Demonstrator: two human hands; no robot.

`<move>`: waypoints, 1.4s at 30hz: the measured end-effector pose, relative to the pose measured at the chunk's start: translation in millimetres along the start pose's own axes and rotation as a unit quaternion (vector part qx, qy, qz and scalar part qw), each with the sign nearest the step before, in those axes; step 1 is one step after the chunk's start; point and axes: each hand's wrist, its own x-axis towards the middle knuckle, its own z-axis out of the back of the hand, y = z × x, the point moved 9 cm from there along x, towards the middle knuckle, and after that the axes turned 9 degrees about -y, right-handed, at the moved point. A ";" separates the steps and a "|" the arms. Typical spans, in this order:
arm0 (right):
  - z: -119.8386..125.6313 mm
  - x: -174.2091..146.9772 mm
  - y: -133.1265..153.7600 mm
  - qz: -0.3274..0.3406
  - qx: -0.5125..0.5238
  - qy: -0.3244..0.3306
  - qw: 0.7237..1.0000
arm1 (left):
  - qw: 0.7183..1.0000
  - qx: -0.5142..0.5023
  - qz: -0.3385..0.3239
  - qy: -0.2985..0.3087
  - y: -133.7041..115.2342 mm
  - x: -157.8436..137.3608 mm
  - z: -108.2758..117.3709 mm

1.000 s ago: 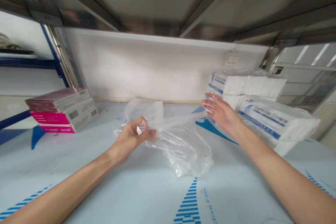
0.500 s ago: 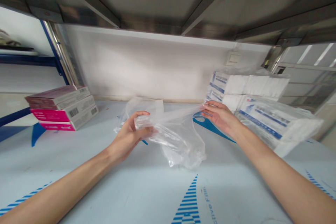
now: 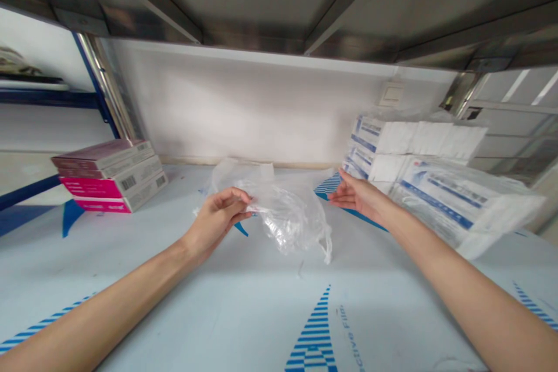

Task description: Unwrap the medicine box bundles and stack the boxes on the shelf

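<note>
A crumpled clear plastic bag hangs from my left hand, whose thumb and fingertips pinch it at its left side. The bag's lower part bunches just over the film-covered shelf. My right hand is off the bag's right side, thumb and fingers apart, with nothing seen between them. Another piece of clear plastic lies behind the left hand, against the back wall; where it parts from the bag I cannot tell.
Pink and white boxes are stacked on the left. Plastic-wrapped white packs with blue print stand on the right, close to my right forearm. A metal shelf hangs low overhead. The white wall closes the back.
My right hand has let go of the bag's stretched right edge, and the bag has sunk and drawn together to the left. My left hand keeps its pinch. The view has shifted slightly.
</note>
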 end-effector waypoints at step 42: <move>-84.1 -67.5 14.2 0.144 0.077 0.270 0.949 | 0.929 0.287 -0.232 0.027 -20.7 -23.7 -21.2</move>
